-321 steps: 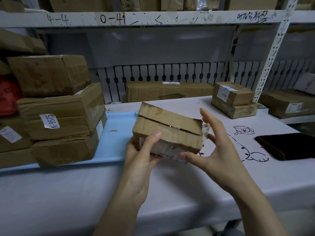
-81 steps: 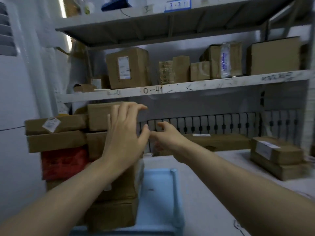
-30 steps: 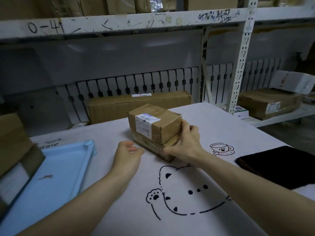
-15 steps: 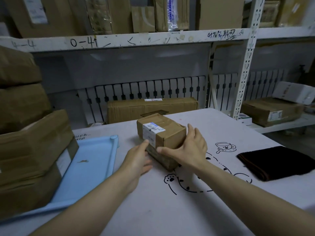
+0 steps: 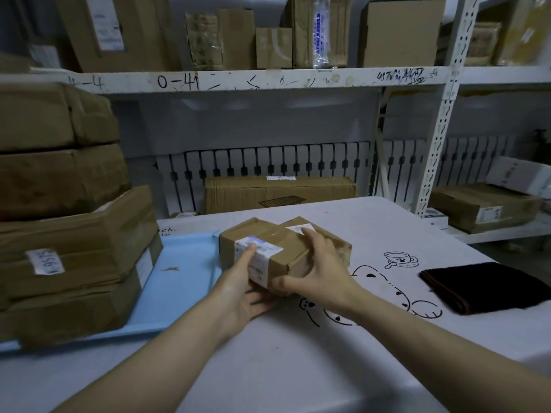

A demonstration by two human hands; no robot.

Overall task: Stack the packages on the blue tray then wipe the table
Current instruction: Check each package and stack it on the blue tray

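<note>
Two small cardboard packages, one on the other, are between my hands just right of the blue tray (image 5: pixel 182 272). The top package (image 5: pixel 268 245) carries a white label on its near face; the lower package (image 5: pixel 334 245) sticks out behind it to the right. My left hand (image 5: pixel 244 290) cups the near left corner from below, thumb on the label. My right hand (image 5: pixel 316 269) grips the pair from the right side and top. A tall stack of cardboard boxes (image 5: pixel 68 234) fills the tray's left part. A dark folded cloth (image 5: pixel 489 284) lies on the table at the right.
The white table (image 5: pixel 298 368) has black cartoon drawings. A long flat carton (image 5: pixel 280 192) leans behind the table's far edge. Shelving with more boxes runs above and to the right, with a white upright post (image 5: pixel 438 129).
Both hands have closed on the two stacked packages and moved them left toward the tray's right rim. The top package has slid forward over the lower one.
</note>
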